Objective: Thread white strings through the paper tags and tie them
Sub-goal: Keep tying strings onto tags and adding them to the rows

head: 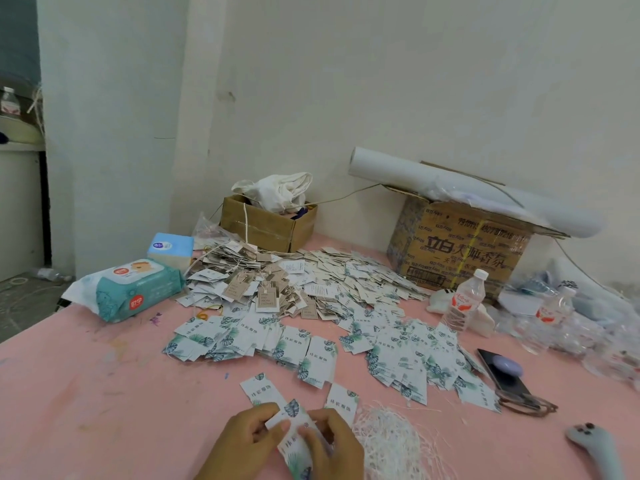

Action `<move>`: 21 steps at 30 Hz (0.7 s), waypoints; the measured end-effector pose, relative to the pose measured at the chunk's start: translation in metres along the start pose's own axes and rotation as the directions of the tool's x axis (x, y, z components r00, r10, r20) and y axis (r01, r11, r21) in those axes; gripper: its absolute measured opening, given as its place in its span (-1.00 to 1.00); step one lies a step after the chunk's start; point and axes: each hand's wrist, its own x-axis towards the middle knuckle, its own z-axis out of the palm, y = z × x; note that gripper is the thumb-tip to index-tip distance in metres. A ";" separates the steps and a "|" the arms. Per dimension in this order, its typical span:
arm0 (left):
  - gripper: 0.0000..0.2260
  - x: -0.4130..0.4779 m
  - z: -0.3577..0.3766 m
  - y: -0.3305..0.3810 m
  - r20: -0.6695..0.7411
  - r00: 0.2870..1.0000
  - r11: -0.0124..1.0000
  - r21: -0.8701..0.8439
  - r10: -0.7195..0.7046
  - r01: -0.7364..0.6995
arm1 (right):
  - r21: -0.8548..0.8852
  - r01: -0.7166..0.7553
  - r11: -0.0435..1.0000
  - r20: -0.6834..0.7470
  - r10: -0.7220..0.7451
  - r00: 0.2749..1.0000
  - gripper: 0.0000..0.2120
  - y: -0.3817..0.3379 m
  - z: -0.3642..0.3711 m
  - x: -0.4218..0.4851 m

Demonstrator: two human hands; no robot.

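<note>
well behind the tags, a 立白 carton

Left hand, right hand, fingers curled

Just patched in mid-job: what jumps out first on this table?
A big heap of paper tags sprawls across the middle of the pink table. At the near edge the left hand and right hand pinch a leaf-printed tag, a tangle of white strings just to their right.

Home piecework corner; tag heap; cardboard boxes; pink table.
</note>
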 end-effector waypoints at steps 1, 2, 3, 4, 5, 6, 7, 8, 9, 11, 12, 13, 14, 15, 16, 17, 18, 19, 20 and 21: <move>-0.88 0.000 0.001 0.000 0.008 1.000 1.000 0.012 -0.004 0.004 | -0.020 -0.007 1.000 -0.008 0.007 1.000 -0.74 0.001 -0.001 0.001; -0.88 0.000 0.002 0.000 0.009 1.000 1.000 0.024 -0.007 0.007 | -0.055 -0.013 0.998 -0.009 0.012 1.000 -0.76 0.001 -0.002 0.002; -0.87 0.000 0.002 0.000 0.006 1.000 0.999 0.034 -0.007 0.007 | -0.085 -0.021 0.996 -0.011 0.020 1.000 -0.75 0.001 -0.002 0.001; -0.86 0.000 0.003 -0.001 -0.001 1.000 0.999 0.044 -0.009 0.009 | -0.110 -0.026 0.994 -0.007 0.025 1.000 -0.75 0.000 -0.002 0.001; -0.83 0.000 0.003 -0.002 -0.013 1.000 0.999 0.049 -0.004 0.005 | -0.138 -0.036 0.990 0.008 0.037 0.999 -0.76 -0.002 -0.003 0.000; -0.81 0.000 0.003 -0.002 -0.025 1.000 0.999 0.052 0.002 -0.001 | -0.175 -0.045 0.983 0.027 0.051 0.998 -0.77 -0.003 -0.004 0.000; -0.80 -0.001 0.003 -0.002 -0.040 0.999 0.999 0.050 0.015 -0.013 | -0.214 -0.053 0.976 0.042 0.063 0.997 -0.76 -0.005 -0.005 0.000; -0.82 -0.001 0.002 -0.001 -0.061 0.998 0.999 0.044 0.023 -0.021 | -0.254 -0.058 0.966 0.046 0.072 0.996 -0.74 -0.005 -0.006 0.000; -0.86 -0.002 0.002 -0.001 -0.087 0.996 0.999 0.038 0.036 -0.032 | -0.290 -0.063 0.955 0.041 0.078 0.996 -0.72 -0.007 -0.006 0.000; -0.86 -0.004 0.001 0.002 -0.128 0.990 0.998 0.044 0.058 -0.053 | -0.341 -0.054 0.939 0.001 0.058 0.998 -0.71 -0.008 -0.005 0.001; -0.87 -0.005 0.001 0.003 -0.135 0.989 0.998 0.041 0.061 -0.056 | -0.340 -0.037 0.940 -0.031 0.028 0.999 -0.72 -0.009 -0.005 0.000; -0.87 -0.006 0.001 0.004 -0.137 0.988 0.997 0.031 0.070 -0.066 | -0.325 -0.016 0.946 -0.065 -0.005 0.998 -0.73 -0.010 -0.004 0.000; -0.87 -0.007 0.001 0.005 -0.140 0.987 0.996 0.033 0.084 -0.080 | -0.291 0.005 0.957 -0.104 -0.037 0.994 -0.73 -0.009 -0.003 -0.001; -0.87 -0.008 0.001 0.005 -0.151 0.982 0.993 0.052 0.110 -0.103 | -0.238 0.021 0.971 -0.153 -0.059 0.986 -0.71 -0.008 -0.002 -0.002; -0.89 -0.008 0.002 0.006 -0.165 0.978 0.990 0.069 0.130 -0.120 | -0.181 0.030 0.983 -0.214 -0.069 0.974 -0.70 -0.008 -0.002 -0.002; -0.92 -0.008 0.002 0.007 -0.183 0.973 0.989 0.064 0.141 -0.131 | -0.121 0.031 0.992 -0.277 -0.063 0.959 -0.68 -0.008 -0.003 -0.001; -0.95 -0.007 0.001 0.006 -0.203 0.971 0.992 0.027 0.124 -0.121 | -0.064 0.026 0.998 -0.331 -0.046 0.943 -0.68 -0.008 -0.004 0.000; -0.95 -0.006 0.000 0.005 -0.223 0.971 0.995 -0.027 0.091 -0.099 | -0.016 0.023 1.000 -0.373 -0.027 0.928 -0.68 -0.008 -0.005 0.001; -0.87 -0.005 -0.001 0.002 -0.245 0.969 0.995 -0.081 0.044 -0.065 | 0.018 0.026 0.999 -0.400 -0.017 0.916 -0.69 -0.008 -0.006 0.001; -0.76 -0.003 -0.003 0.000 -0.262 0.965 0.990 -0.137 -0.008 -0.029 | 0.037 0.039 0.999 -0.414 -0.020 0.910 -0.71 -0.008 -0.006 0.001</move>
